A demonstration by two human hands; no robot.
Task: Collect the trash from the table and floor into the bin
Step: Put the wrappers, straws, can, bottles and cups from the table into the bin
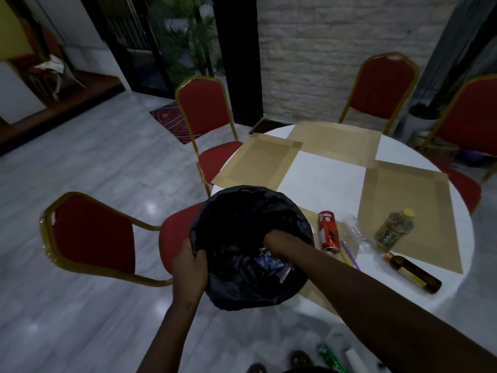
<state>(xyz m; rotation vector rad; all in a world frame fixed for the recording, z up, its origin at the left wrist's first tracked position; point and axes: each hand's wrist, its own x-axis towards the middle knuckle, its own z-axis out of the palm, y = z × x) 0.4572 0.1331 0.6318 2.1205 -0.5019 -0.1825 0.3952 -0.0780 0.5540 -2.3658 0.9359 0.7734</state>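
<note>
Lower centre of the frame, bin: a bin lined with a black bag is held up at the near edge of the round white surface, its mouth tilted toward the camera, likely so trash can be dropped straight in.
Left hand: the left hand is closed on the bag's rim at the bin's left side, pinching the liner; this seems meant to steady the bin and keep the bag open.
Right hand: the right hand reaches over the right rim down into the bag; its fingers are hidden inside, so I cannot tell whether they are curled or spread.
Inside the bin: a crumpled blue-and-white wrapper lies in the bag just beside that hand, touching or nearly so.
Right of the bin, on the surface: a red can lies on its side, a clear crushed plastic bottle next to it, a yellow-capped bottle further right, a brown glass bottle lying nearer the edge, and two straws between can and bottles.
Bottom of the frame, floor: a green wrapper and a pale roll lie near the person's feet.
Progress, judged: early; most trash is not yet collected.
Upper half: brown placemats and red chairs ring the surface.
</note>
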